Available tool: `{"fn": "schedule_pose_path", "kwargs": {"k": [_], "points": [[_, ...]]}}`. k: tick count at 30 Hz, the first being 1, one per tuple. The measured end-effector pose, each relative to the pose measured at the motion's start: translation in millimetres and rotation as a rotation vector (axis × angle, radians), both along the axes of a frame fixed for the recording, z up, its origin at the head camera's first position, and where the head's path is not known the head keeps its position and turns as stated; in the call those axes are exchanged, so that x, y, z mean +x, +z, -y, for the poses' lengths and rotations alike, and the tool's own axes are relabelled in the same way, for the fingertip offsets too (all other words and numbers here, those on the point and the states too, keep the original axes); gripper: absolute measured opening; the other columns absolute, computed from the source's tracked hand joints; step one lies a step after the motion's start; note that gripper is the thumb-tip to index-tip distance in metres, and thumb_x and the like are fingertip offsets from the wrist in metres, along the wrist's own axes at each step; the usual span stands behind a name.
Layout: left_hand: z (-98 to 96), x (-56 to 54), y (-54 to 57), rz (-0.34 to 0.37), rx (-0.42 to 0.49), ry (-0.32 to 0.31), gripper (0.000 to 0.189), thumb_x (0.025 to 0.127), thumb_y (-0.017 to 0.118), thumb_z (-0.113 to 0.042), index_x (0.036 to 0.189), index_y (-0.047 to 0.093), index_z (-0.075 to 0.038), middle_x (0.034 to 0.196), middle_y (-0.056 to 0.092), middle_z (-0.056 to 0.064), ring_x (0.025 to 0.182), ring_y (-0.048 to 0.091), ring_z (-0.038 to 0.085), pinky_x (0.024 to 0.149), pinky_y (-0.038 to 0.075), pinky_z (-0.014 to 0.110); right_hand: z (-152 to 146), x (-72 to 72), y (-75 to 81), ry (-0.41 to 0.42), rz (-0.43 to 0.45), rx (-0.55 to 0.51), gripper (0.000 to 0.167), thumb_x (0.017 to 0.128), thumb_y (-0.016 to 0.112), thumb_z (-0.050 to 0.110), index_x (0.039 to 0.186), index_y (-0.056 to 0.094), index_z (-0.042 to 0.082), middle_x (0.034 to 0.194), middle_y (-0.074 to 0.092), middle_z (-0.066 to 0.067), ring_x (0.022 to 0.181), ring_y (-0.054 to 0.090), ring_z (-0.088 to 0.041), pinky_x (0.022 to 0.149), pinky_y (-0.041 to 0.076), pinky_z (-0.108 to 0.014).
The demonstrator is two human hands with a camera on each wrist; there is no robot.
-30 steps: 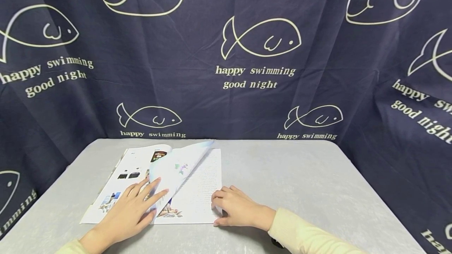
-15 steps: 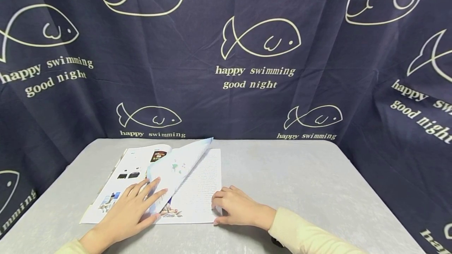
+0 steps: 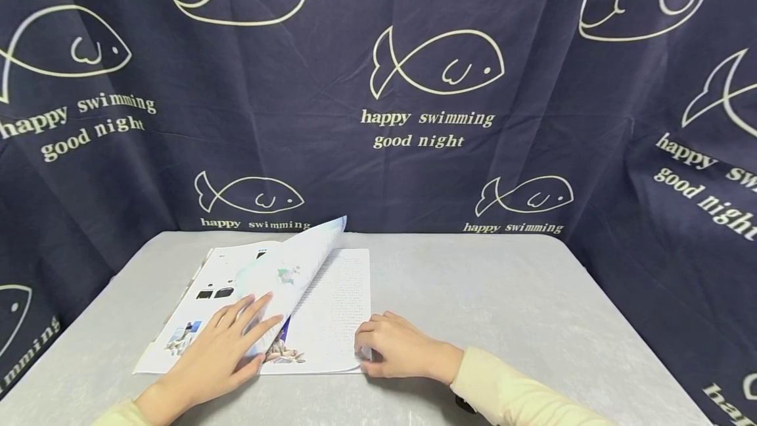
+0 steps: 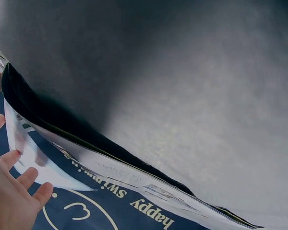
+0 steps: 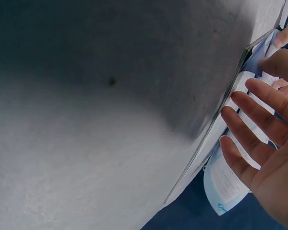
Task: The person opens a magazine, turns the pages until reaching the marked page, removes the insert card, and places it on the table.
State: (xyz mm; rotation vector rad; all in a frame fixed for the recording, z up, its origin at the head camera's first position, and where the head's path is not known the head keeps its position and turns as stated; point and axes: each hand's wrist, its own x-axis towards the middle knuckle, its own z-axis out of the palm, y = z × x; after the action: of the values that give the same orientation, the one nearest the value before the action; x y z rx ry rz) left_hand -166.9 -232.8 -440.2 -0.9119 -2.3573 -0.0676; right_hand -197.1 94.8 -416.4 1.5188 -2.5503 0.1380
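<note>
An open magazine (image 3: 340, 294) lies on the grey table, with pictures on its left page and columns of text on its right. One leaf (image 3: 301, 258) stands half turned over the middle, its far corner raised. My left hand (image 3: 215, 347) rests across the left page and this leaf, fingers spread and fairly straight. At the near right corner, my right hand (image 3: 399, 347) has bent fingers and its thumb at the page edge, which curls up slightly there. In the right wrist view the right hand's thumb and index finger (image 5: 269, 93) meet the page close to the corner.
The grey table (image 3: 473, 301) extends to the right of the magazine and in front of it. A dark blue curtain (image 3: 331, 110) with white fish drawings and lettering hangs behind the table and along both sides.
The half-turned leaf has swung further left, its far corner rising. The near right page corner has begun to curl up at my right hand. Both hands stay nearly in place.
</note>
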Motion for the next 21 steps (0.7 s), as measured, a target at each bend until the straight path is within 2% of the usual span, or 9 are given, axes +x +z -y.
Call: {"fn": "schedule_pose_path", "kwargs": {"k": [4, 11, 18, 21], "points": [[-0.5, 0.0, 1.1, -0.002, 0.003, -0.012, 0.055, 0.070, 0.059, -0.033, 0.124, 0.057, -0.020, 0.140, 0.042, 0.010, 0.120, 0.043, 0.036, 0.092, 0.028, 0.049, 0.2, -1.2, -0.5, 0.005, -0.001, -0.003, 0.015, 0.074, 0.067, 0.030, 0.087, 0.065, 0.022, 0.091, 0.064, 0.013, 0.076, 0.048, 0.001, 0.065, 0.031, -0.013], [0.0, 1.2, 1.9, 0.008, -0.021, 0.002, 0.050, 0.070, 0.059, -0.030, 0.119, 0.060, -0.022, 0.140, 0.043, 0.009, 0.122, 0.041, 0.035, 0.093, 0.028, 0.047, -0.6, -2.7, -0.4, 0.001, 0.013, -0.010, 0.017, 0.072, 0.069, 0.027, 0.088, 0.066, 0.021, 0.092, 0.064, 0.013, 0.077, 0.049, 0.000, 0.065, 0.031, -0.013], [0.5, 0.2, 0.9, -0.007, 0.002, -0.042, 0.046, 0.070, 0.058, -0.028, 0.115, 0.062, -0.020, 0.136, 0.047, 0.011, 0.119, 0.044, 0.037, 0.092, 0.027, 0.047, -2.0, -4.7, 0.4, 0.014, 0.004, -0.009, 0.015, 0.072, 0.071, 0.022, 0.086, 0.066, 0.020, 0.090, 0.064, 0.013, 0.077, 0.049, 0.000, 0.066, 0.032, -0.012], [1.4, 0.0, -0.5, -0.015, 0.001, -0.041, 0.044, 0.071, 0.056, -0.027, 0.114, 0.062, -0.019, 0.134, 0.049, 0.010, 0.118, 0.045, 0.036, 0.093, 0.028, 0.047, -2.5, -5.2, 0.5, 0.018, 0.008, -0.013, 0.014, 0.072, 0.072, 0.022, 0.084, 0.066, 0.020, 0.090, 0.064, 0.013, 0.077, 0.050, 0.000, 0.066, 0.031, -0.012]]}}
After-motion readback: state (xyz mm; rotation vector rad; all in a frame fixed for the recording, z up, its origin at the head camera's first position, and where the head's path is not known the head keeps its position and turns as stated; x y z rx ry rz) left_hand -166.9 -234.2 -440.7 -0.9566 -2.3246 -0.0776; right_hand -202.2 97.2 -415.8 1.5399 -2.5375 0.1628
